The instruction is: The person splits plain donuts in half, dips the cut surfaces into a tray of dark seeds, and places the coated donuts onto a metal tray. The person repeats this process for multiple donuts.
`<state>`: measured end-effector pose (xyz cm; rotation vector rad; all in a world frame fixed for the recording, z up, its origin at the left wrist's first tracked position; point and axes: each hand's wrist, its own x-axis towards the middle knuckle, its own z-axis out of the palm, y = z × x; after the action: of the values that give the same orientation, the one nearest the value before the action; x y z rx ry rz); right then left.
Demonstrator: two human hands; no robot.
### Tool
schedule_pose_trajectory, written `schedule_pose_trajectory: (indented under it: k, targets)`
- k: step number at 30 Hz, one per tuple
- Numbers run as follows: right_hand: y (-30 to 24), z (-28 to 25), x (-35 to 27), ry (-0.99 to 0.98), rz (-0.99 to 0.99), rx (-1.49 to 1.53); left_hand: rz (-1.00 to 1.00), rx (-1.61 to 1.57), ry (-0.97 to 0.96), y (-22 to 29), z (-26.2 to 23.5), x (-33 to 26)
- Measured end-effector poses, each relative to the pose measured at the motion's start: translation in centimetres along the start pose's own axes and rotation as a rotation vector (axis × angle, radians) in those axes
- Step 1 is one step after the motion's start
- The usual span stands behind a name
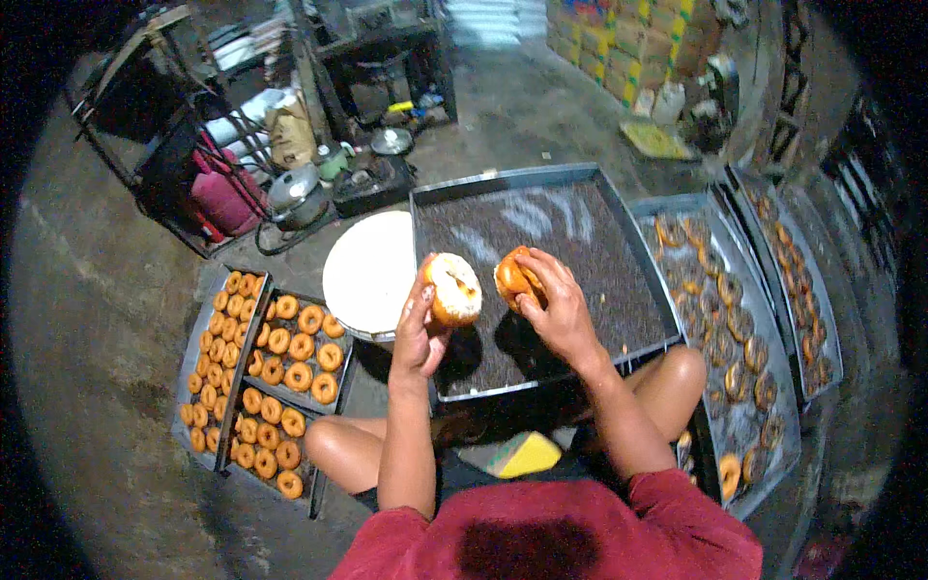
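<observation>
My left hand (418, 329) is closed round a doughnut (454, 288) whose upper face is coated in white cream. Golden brown and apparently uncoated on the side that shows, a second doughnut (516, 275) is gripped by the fingers of my right hand (559, 307). Both doughnuts are held above a large square tray (503, 180), which is spread with dark brown sprinkles (580, 275). Beside the tray's left edge, partly behind it, stands a round basin of white cream (369, 271).
Trays of plain doughnuts (301, 346) lie on the floor at the left. Long trays of dark-topped doughnuts (737, 324) are at the right. A stove (375, 186), a pot (295, 190) and a pink gas cylinder (224, 198) stand at the far left; stacked cartons (646, 48) stand at the back.
</observation>
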<state>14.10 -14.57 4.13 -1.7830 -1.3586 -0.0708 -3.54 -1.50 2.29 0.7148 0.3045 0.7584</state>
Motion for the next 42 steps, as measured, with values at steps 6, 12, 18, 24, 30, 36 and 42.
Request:
schedule_pose_trajectory:
  k: [6, 12, 18, 24, 30, 36, 42]
  targets:
    - [1.6, 3.2, -6.9, -0.319, 0.050, -0.376, 0.029, 0.323, -0.010, 0.2, 0.6, -1.8]
    - [3.0, 2.8, -6.0, -0.382, 0.169, -0.311, 0.170, 1.276, -0.101, -1.4, 0.7, -2.2]
    - [5.9, -3.1, -3.3, -0.056, 0.412, 0.435, 0.299, 1.752, -0.481, -5.1, -0.6, -2.4]
    - [7.9, -15.8, -6.0, 0.413, 0.481, 1.101, 0.537, 1.882, -0.577, -6.7, -0.1, -1.6]
    - [15.4, -30.0, -21.1, 0.706, 0.692, 0.350, 0.258, 1.997, -0.714, -5.8, 1.3, -1.9]
    - [19.9, -35.7, -33.5, 0.013, 1.032, -0.104, 0.298, 2.009, -0.716, -5.3, 2.6, -1.5]
    - [20.1, -34.8, -34.4, -0.197, 1.365, 0.085, 0.244, 1.995, -0.717, -5.4, 2.9, -1.6]
